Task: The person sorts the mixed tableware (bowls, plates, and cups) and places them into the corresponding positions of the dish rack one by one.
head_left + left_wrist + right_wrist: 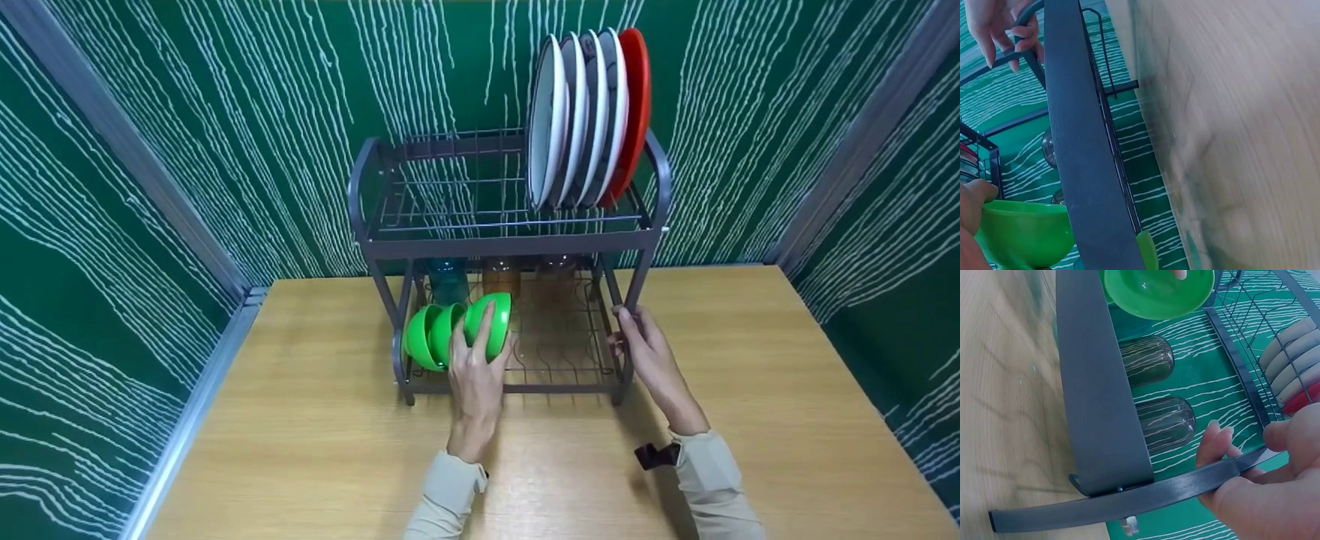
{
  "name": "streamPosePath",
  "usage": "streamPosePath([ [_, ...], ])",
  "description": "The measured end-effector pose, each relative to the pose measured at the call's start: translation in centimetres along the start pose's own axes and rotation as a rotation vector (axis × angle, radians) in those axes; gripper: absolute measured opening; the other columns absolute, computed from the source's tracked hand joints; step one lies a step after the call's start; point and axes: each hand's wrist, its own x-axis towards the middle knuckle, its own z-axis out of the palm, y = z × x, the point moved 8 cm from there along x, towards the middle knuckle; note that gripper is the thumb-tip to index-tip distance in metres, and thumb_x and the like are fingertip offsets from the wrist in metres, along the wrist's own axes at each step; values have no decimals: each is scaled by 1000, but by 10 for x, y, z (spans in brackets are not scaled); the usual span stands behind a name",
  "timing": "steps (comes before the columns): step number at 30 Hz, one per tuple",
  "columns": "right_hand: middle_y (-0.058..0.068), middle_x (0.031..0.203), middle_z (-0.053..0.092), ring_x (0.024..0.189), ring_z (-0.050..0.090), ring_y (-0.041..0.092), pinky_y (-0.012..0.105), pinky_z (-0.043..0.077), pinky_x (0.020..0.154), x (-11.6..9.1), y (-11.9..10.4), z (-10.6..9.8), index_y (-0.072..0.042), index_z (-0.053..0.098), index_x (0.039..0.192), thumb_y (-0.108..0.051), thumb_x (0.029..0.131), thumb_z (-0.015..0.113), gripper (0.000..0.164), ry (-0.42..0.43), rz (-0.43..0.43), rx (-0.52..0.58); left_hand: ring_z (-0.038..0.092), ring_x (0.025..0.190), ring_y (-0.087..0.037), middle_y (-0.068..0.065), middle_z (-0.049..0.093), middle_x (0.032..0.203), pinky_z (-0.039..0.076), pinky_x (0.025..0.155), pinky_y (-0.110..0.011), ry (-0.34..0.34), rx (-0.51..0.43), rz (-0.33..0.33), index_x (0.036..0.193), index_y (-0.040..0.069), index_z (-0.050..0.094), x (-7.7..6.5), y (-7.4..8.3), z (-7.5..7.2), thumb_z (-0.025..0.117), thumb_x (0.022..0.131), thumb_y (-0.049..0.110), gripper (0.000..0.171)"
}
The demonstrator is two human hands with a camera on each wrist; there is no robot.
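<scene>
On the lower shelf of a dark metal dish rack (510, 246), my left hand (478, 379) grips a green bowl (498, 324) tipped on its side. Two more green bowls (422, 337) lean on the shelf just left of it. The held bowl (1024, 233) shows in the left wrist view with the thumb at its rim. My right hand (651, 352) holds the rack's right front leg, its fingers curled round the bar, as the right wrist view shows of the right hand (1264, 484).
Several white plates (556, 124) and a red plate (634, 112) stand upright on the upper tier's right side. Behind the bowls are a blue glass (448, 281) and two brownish glasses (501, 277). The rack stands on a wooden table (322, 420) before green walls.
</scene>
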Motion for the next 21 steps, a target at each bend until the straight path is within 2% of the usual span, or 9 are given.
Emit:
streamPosePath([
  [5, 19, 104, 53, 89, 57, 33, 32, 49, 74, 1, 0, 0, -2, 42, 130, -46, 100, 38, 54, 6, -2, 9, 54, 116, -34, -19, 52, 128, 52, 82, -45, -29, 97, 26, 137, 29, 51, -1, -1, 4, 72, 80, 38, 61],
  [10, 14, 105, 55, 92, 58, 35, 33, 50, 76, 0, 0, 1, -1, 42, 129, -43, 100, 38, 51, 10, -14, 24, 57, 110, -35, -21, 53, 124, 56, 74, -43, -8, 187, 57, 136, 30, 52, -3, 0, 8, 77, 76, 37, 66],
  [14, 17, 103, 57, 91, 58, 37, 33, 50, 76, 1, 1, 2, -2, 43, 128, -41, 101, 38, 48, 7, -21, 53, 59, 107, -36, -23, 53, 122, 57, 66, -40, -8, 265, 69, 134, 30, 55, -5, 4, 12, 81, 73, 34, 66],
  [21, 14, 114, 54, 98, 61, 29, 25, 51, 80, 1, -1, 1, -1, 41, 131, -41, 101, 36, 50, -4, -29, 76, 61, 102, -36, -23, 57, 116, 57, 60, -41, -2, 379, 65, 127, 29, 61, -9, 5, 21, 83, 70, 37, 62],
])
